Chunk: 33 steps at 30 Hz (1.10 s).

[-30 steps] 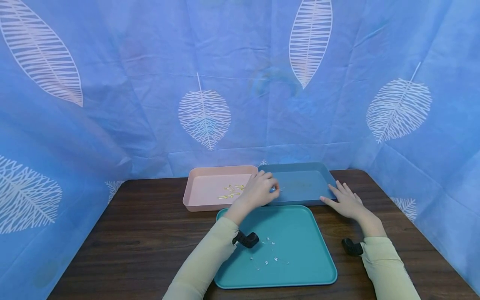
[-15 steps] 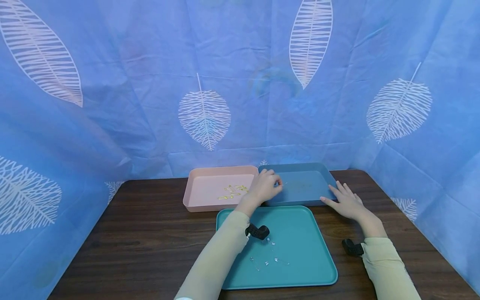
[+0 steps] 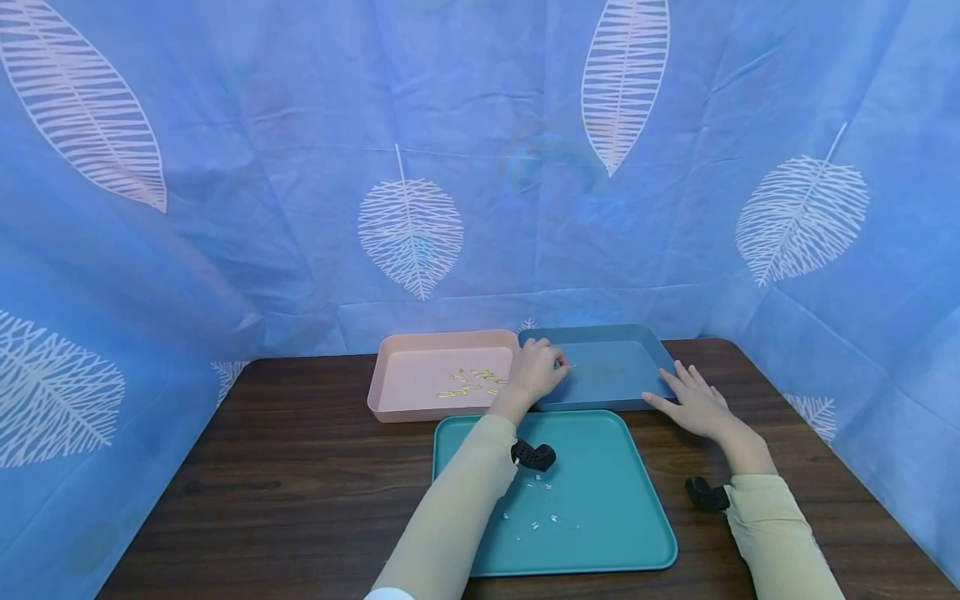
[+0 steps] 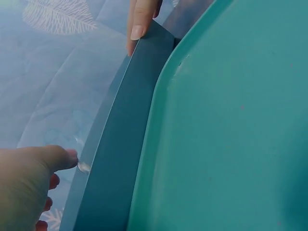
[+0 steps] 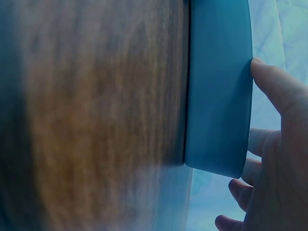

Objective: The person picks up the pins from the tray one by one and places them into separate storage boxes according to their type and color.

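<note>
The left hand [image 3: 534, 368] reaches over the near left corner of the blue tray [image 3: 611, 385], fingers curled and pinching a small silver pin [image 4: 83, 167] between fingertips; in the left wrist view the pin shows as a pale glint at the fingertip, just above the tray's rim. The right hand [image 3: 693, 404] rests with straight, relaxed fingers against the blue tray's right edge, its fingertips touching the rim, and grasps nothing. The blue tray sits at the back of the dark wooden surface [image 3: 285, 475], side by side and touching a pink tray [image 3: 397, 400] on its left. In the pink tray lies a scatter of gold pins [image 3: 468, 383]. In front of both, nearer the person, lies a larger teal tray [image 3: 622, 500], its far edge just beside the blue tray's near edge. A few small silver pins [image 3: 536, 504] lie loose on the teal tray, close to the left forearm, which crosses over that tray's left part. Both arms wear pale yellow-green sleeves [image 3: 765, 525], each with a black wrist device. A blue cloth with white leaf prints [image 3: 408, 225] hangs behind and at both sides.
</note>
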Available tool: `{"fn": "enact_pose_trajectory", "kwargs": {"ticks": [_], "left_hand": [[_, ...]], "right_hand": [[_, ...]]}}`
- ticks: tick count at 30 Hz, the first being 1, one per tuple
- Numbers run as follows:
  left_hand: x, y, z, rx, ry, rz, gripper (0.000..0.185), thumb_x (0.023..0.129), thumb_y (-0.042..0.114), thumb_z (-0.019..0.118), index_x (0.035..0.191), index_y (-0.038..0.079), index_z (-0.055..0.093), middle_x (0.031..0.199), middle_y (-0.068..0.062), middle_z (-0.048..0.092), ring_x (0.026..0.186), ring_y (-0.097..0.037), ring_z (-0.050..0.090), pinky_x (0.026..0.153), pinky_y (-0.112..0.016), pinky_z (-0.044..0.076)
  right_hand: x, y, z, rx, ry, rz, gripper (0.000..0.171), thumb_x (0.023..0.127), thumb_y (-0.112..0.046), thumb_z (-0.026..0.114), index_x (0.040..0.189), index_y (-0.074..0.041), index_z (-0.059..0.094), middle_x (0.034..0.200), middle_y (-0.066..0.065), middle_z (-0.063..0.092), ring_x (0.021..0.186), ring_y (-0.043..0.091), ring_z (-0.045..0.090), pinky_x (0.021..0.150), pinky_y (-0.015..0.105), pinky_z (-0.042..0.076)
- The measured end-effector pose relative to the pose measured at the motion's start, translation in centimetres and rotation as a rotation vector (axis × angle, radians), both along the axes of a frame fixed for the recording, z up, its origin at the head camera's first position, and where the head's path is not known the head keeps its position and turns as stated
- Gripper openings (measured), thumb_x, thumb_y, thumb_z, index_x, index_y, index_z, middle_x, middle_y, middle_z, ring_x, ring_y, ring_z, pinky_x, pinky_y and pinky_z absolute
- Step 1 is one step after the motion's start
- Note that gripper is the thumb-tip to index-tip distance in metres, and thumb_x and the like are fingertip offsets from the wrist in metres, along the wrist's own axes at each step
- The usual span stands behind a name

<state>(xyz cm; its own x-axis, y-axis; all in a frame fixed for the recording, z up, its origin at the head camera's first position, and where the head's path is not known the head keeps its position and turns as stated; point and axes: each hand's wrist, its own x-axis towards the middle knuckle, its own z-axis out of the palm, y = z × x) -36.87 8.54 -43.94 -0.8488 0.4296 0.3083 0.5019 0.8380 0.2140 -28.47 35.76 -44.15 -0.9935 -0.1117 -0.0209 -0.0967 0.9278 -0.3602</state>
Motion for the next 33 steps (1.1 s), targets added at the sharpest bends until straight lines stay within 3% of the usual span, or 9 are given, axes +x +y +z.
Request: {"fn": "enact_pose_trajectory", "kwargs": {"ticks": [8, 18, 33], "left_hand": [[-0.1, 0.5, 0.1, 0.000, 0.023, 0.015, 0.016, 0.097, 0.036, 0.060, 0.097, 0.030, 0.074, 0.094, 0.009, 0.062, 0.083, -0.013, 0.048, 0.071, -0.027, 0.040], [0.4, -0.5, 0.4, -0.010, 0.056, -0.011, 0.016, 0.096, 0.039, 0.060, 0.101, 0.031, 0.074, 0.093, 0.009, 0.060, 0.082, -0.012, 0.048, 0.067, -0.025, 0.037], [2.1, -3.1, 1.6, -0.024, 0.233, -0.115, 0.013, 0.095, 0.039, 0.062, 0.094, 0.032, 0.073, 0.090, 0.010, 0.061, 0.077, -0.011, 0.045, 0.072, -0.026, 0.035]], "right_hand": [[0.0, 0.1, -0.1, -0.007, 0.001, 0.003, 0.086, 0.096, -0.057, 0.048, 0.151, 0.006, 0.025, 0.156, 0.036, 0.007, 0.144, 0.055, 0.003, 0.107, 0.078, 0.007], [-0.2, 0.3, -0.3, -0.002, 0.000, 0.005, 0.087, 0.096, -0.057, 0.048, 0.151, 0.006, 0.025, 0.157, 0.036, 0.008, 0.144, 0.055, 0.004, 0.107, 0.077, 0.007], [0.0, 0.2, -0.2, 0.015, 0.010, -0.004, 0.087, 0.095, -0.058, 0.048, 0.151, 0.005, 0.026, 0.157, 0.035, 0.011, 0.144, 0.055, 0.006, 0.107, 0.077, 0.007]]}}
